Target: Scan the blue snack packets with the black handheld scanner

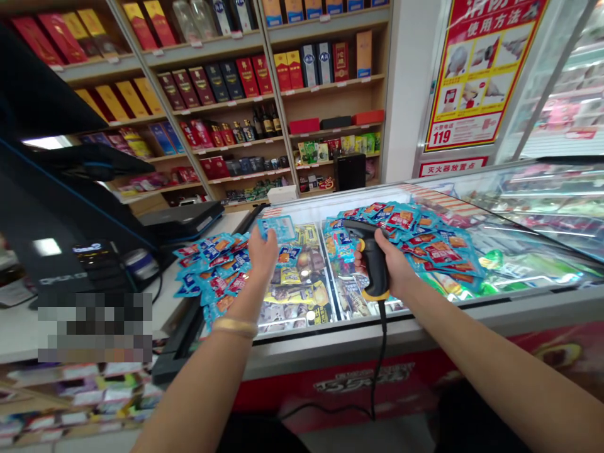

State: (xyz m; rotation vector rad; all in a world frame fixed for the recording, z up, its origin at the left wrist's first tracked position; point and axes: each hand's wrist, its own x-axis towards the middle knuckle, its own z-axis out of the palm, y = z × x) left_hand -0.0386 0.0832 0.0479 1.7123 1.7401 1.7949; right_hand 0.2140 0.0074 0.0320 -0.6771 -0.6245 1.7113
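- L hand (263, 251) grip was pinched shut on a blue packet (282, 228), held over freezer lid (519, 267), beside left pile (210, 270).
- R hand (394, 264) grip was wrapped round scanner (370, 255), prob. pointing at that packet.

1. Pixelated patch (94, 327), near left counter: content was blurred beyond telling.
2. Packet (282, 228) in left hand (262, 255): print was too small to read, and the fingers hid its lower edge.
3. Scanner (372, 258): the right hand (394, 267) largely covered the grip, and the window faced away.
4. Cable (379, 365): lower end was lost in the dark near the floor.
5. Poster (481, 69), far right: top was cut off by the frame edge.
6. Monitor (42, 126), left: cut off at the left edge, screen face unseen.
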